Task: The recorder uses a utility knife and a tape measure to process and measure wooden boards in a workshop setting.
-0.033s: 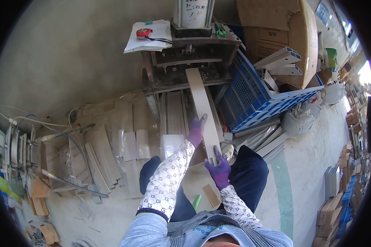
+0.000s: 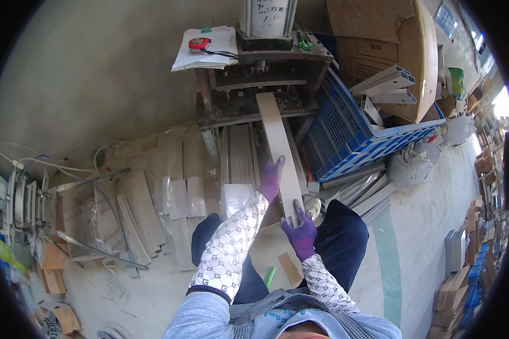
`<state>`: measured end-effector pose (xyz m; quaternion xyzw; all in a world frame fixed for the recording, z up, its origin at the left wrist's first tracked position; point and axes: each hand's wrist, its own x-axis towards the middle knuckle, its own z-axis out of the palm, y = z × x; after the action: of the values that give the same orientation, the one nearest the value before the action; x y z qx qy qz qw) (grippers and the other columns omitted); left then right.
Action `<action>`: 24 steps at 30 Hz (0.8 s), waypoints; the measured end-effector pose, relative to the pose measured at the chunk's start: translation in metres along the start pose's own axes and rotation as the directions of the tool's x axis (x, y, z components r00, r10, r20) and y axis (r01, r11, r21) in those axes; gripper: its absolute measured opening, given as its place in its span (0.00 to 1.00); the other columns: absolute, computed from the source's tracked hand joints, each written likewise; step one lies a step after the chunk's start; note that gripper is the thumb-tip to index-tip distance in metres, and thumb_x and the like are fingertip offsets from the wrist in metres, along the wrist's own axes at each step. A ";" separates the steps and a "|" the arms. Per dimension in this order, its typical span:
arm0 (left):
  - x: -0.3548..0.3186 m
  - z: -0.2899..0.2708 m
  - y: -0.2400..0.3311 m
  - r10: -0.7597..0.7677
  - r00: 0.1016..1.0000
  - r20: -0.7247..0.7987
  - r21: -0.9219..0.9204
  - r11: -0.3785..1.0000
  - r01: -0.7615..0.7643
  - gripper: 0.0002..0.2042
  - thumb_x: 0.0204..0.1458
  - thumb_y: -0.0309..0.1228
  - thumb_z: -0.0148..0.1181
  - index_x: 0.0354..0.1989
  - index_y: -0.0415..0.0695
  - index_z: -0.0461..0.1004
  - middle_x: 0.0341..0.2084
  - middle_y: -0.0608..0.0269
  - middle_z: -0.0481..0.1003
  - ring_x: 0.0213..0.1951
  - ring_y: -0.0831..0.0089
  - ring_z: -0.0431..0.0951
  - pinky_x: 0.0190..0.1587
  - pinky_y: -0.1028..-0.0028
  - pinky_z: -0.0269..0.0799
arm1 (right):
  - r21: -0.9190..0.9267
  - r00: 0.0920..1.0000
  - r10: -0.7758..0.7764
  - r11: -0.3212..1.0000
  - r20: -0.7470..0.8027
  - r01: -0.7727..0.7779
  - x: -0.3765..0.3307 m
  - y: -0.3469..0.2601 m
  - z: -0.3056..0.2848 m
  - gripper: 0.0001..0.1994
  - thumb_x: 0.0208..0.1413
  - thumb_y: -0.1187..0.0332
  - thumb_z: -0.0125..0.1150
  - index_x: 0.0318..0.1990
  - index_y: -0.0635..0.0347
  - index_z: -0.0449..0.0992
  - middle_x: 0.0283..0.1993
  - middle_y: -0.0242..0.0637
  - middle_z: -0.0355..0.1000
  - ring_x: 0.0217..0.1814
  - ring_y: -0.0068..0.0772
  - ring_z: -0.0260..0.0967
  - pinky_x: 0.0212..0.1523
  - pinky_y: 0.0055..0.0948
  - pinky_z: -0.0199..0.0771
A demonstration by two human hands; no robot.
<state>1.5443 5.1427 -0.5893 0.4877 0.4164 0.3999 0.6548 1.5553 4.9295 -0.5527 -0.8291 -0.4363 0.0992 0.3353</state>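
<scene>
Meanwhile both hands (image 2: 271, 179) (image 2: 301, 233) hold pale strip (image 2: 280, 147); blue crate (image 2: 350, 138) holds profiles (image 2: 385, 83).

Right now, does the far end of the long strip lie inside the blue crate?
No, the long strip reaches into the grey machine, left of the blue crate.

- The long strip (image 2: 281, 148) under both hands looks like pale, matt, smooth profile, possibly plastic or coated metal.
- The left hand (image 2: 271, 179) and right hand (image 2: 301, 234) wear purple gloves of matt knitted cloth.
- The sleeve covers (image 2: 232, 240) are soft white patterned cloth.
- The press (image 2: 260, 68) is dull, grimy dark metal.
- The crate (image 2: 350, 138) is blue perforated plastic with a slight sheen.
- The boxes (image 2: 379, 34) are brown, matt cardboard.
- The floor (image 2: 96, 79) is rough grey concrete.
</scene>
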 end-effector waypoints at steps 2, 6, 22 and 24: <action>0.006 -0.002 0.005 -0.042 0.996 -0.076 0.220 0.974 0.057 0.36 0.59 0.54 0.56 0.55 0.25 0.66 0.51 0.34 0.72 0.54 0.46 0.73 0.55 0.60 0.67 | -0.025 0.996 0.061 0.998 0.058 -0.060 0.006 -0.020 -0.008 0.38 0.45 0.55 0.70 0.67 0.43 0.66 0.47 0.51 0.74 0.45 0.50 0.76 0.48 0.36 0.77; 0.025 0.005 0.028 0.131 0.980 -0.149 0.247 0.965 -0.091 0.36 0.60 0.54 0.53 0.56 0.24 0.64 0.51 0.29 0.71 0.54 0.39 0.71 0.54 0.56 0.68 | -0.060 0.995 0.070 0.996 0.074 -0.065 0.025 -0.056 -0.026 0.38 0.48 0.52 0.68 0.69 0.38 0.63 0.52 0.54 0.72 0.50 0.52 0.75 0.49 0.39 0.76; 0.093 0.009 0.063 0.020 0.989 -0.146 0.244 0.970 0.016 0.32 0.61 0.50 0.53 0.54 0.26 0.63 0.49 0.33 0.72 0.52 0.45 0.73 0.55 0.59 0.67 | -0.157 0.986 0.138 0.980 0.098 -0.122 0.092 -0.073 -0.020 0.38 0.51 0.44 0.65 0.70 0.31 0.60 0.47 0.54 0.72 0.49 0.52 0.75 0.49 0.43 0.76; 0.090 0.012 0.065 0.000 0.988 -0.151 0.254 0.966 0.039 0.32 0.61 0.50 0.54 0.53 0.26 0.63 0.48 0.34 0.73 0.51 0.46 0.74 0.55 0.59 0.67 | -0.134 0.982 0.153 0.981 0.109 -0.138 0.094 -0.075 -0.025 0.38 0.51 0.44 0.65 0.70 0.32 0.60 0.48 0.55 0.71 0.48 0.53 0.75 0.49 0.43 0.76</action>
<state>1.5782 5.2362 -0.5380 0.5326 0.5174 0.3718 0.5571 1.5738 5.0217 -0.4731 -0.8708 -0.3991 0.1451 0.2477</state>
